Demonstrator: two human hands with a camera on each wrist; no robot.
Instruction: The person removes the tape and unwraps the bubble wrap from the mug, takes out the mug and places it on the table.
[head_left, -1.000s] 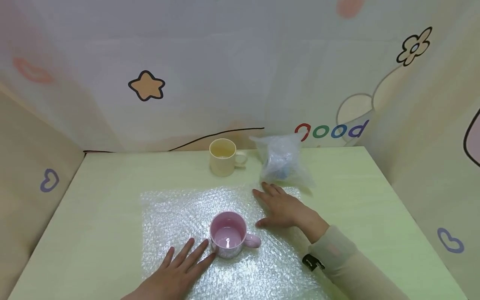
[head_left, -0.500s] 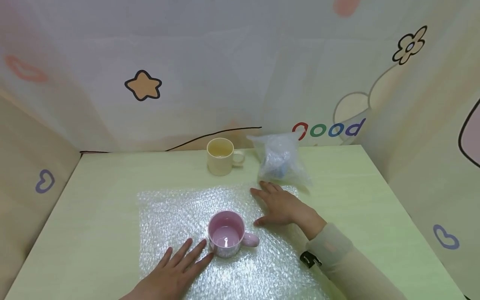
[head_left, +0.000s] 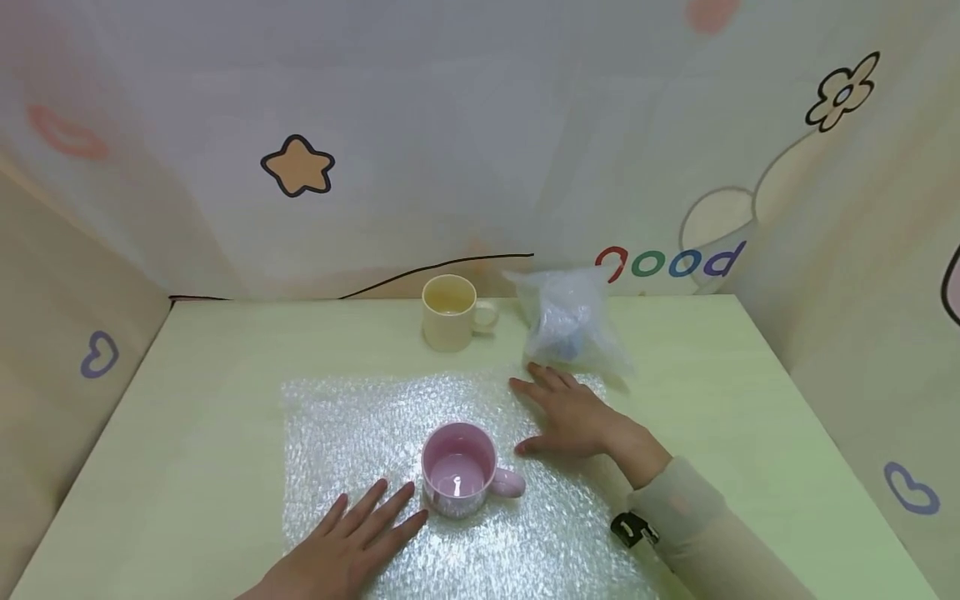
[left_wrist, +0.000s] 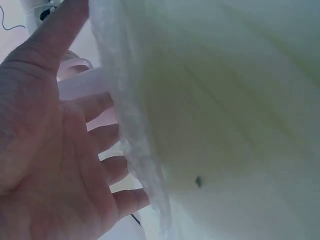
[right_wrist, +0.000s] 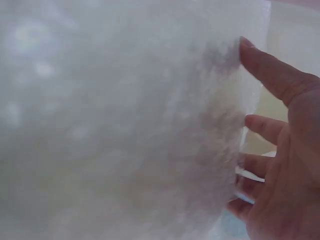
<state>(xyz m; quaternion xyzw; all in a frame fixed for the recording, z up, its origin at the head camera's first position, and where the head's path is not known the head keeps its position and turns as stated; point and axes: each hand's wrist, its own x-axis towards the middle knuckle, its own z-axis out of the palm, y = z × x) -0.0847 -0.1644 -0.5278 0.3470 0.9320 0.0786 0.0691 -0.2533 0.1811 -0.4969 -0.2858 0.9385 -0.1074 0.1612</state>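
A pink mug (head_left: 459, 467) stands upright on a flat sheet of bubble wrap (head_left: 360, 433), its handle toward the right. With fingers spread, my left hand (head_left: 348, 533) rests on the sheet at the mug's lower left; the fingertips are close to the mug, just apart from it. My right hand (head_left: 570, 417) lies spread on the sheet's right part, beyond the mug's handle. In the left wrist view the fingertips (left_wrist: 132, 197) meet the wrap's edge. The right wrist view shows the right fingertips (right_wrist: 250, 120) against the wrap too. Neither hand grips anything.
Behind the sheet a yellow mug (head_left: 448, 315) stands upright near the back wall. To its right sits a bubble-wrapped bundle (head_left: 566, 317) with something blue inside, close to the right fingertips. Printed cloth walls (head_left: 420, 150) enclose the pale table (head_left: 202, 375) at the back and sides.
The left fingers have drawn back slightly from the pink mug. The whole head view has shifted a little; the mugs, bundle and right hand stay in place.
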